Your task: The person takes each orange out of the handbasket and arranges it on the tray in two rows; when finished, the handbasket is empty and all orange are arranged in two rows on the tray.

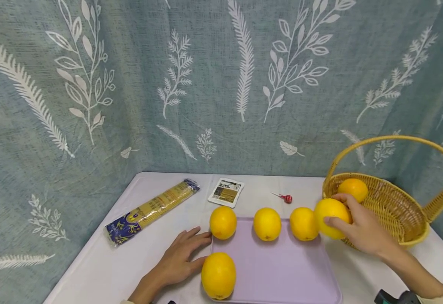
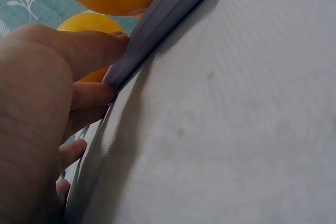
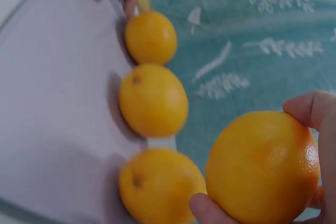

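Note:
An orange (image 1: pixel 332 218) is gripped between the thumb and fingers of my right hand (image 1: pixel 365 228), lifted between the tray and the basket. My left hand (image 1: pixel 181 255) touches the left edge of the lilac tray (image 1: pixel 278 270) with fingers extended, as the left wrist view also shows. Along the tray's far side sit three oranges: one at the corner (image 1: pixel 223 222), one in the middle (image 1: pixel 267 223) and one at the right (image 1: pixel 303 223). Another orange (image 1: pixel 218 275) rests at the near left. One more orange (image 1: pixel 353 189) lies in the wicker basket (image 1: pixel 400 202).
Behind my left hand lies a long pack of noodles (image 1: pixel 150 211). A white-and-brown sachet (image 1: pixel 226 192) and a red lollipop (image 1: pixel 287 198) lie beyond the tray. The basket's tall handle (image 1: pixel 392 138) arches up at the right. A patterned curtain (image 1: pixel 213 84) hangs behind the table.

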Motion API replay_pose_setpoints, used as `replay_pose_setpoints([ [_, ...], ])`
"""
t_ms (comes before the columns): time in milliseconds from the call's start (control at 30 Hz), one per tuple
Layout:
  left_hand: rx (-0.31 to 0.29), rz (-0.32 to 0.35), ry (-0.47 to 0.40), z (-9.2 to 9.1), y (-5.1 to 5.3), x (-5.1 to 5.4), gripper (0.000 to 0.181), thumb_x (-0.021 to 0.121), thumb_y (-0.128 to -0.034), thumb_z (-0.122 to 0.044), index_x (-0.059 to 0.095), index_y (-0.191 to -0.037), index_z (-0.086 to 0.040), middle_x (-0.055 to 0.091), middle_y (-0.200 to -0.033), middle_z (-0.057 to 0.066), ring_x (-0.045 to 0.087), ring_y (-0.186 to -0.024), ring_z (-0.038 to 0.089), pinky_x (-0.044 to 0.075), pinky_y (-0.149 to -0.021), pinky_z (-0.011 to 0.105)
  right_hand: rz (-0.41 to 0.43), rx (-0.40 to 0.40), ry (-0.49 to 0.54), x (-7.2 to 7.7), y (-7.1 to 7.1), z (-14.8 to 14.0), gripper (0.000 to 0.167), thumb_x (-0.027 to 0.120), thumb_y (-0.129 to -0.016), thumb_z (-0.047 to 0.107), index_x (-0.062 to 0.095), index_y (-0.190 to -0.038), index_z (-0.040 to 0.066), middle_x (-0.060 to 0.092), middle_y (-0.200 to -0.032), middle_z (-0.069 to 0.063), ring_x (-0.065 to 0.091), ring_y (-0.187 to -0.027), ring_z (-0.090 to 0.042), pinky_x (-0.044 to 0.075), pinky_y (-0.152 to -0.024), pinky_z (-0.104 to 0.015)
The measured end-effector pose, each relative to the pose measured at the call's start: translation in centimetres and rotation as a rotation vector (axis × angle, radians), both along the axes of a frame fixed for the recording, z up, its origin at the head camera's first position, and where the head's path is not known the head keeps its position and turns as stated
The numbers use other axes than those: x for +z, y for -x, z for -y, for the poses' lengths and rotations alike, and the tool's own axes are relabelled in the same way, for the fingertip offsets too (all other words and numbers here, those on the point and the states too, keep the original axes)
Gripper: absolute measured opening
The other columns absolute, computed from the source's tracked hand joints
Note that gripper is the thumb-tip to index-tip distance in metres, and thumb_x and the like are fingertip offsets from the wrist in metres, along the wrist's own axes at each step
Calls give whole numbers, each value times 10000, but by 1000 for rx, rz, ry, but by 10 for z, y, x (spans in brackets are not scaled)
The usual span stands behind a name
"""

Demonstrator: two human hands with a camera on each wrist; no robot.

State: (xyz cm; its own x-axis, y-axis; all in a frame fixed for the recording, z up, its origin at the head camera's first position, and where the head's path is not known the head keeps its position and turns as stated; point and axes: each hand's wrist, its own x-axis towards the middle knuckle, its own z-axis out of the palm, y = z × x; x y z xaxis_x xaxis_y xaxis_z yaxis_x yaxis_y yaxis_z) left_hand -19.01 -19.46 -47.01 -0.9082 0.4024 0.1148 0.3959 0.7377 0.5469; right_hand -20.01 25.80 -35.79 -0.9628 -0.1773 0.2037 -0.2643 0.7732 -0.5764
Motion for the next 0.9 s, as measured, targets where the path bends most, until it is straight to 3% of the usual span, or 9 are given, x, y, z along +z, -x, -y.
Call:
replay_pose_setpoints([
  [167, -3, -8, 2, 0, 0, -1, 458, 675, -941, -355, 643, -1365, -185, 535, -1509, -28, 323, -1503, 296, 135, -1260, 581, 24, 18, 44, -4, -10, 21, 672, 694, -947, 351, 449, -1445, -28, 608, -1317, -222, 629, -1022, -261, 557, -833, -399],
  [367, 4, 1, 7, 0, 0, -1, 460, 677, -940, -366, 643, -1365, -195, 536, -1508, -35, 323, -1502, 295, 137, -1261, 576, 111, 66, 159, -13, -20, 44, 653, 733, -921, 345, 496, -1398, -32, 633, -1265, -162, 619, -992, -206, 571, -758, -275],
  [533, 7, 1, 13, 0, 0, 1, 465, 674, -940, -378, 641, -1365, -194, 538, -1506, -32, 325, -1501, 297, 137, -1261, 575, 207, 120, 212, -23, -26, 60, 675, 752, -901, 386, 505, -1396, -2, 628, -1261, -122, 612, -1010, -187, 566, -775, -257],
  [900, 13, 17, 3, -1, 1, 1, 467, 672, -940, -387, 641, -1363, -193, 534, -1508, -38, 320, -1503, 297, 126, -1263, 575, 276, 228, 221, -48, -33, 92, 640, 809, -842, 386, 555, -1279, -6, 654, -1127, -59, 604, -952, -188, 546, -753, -244],
])
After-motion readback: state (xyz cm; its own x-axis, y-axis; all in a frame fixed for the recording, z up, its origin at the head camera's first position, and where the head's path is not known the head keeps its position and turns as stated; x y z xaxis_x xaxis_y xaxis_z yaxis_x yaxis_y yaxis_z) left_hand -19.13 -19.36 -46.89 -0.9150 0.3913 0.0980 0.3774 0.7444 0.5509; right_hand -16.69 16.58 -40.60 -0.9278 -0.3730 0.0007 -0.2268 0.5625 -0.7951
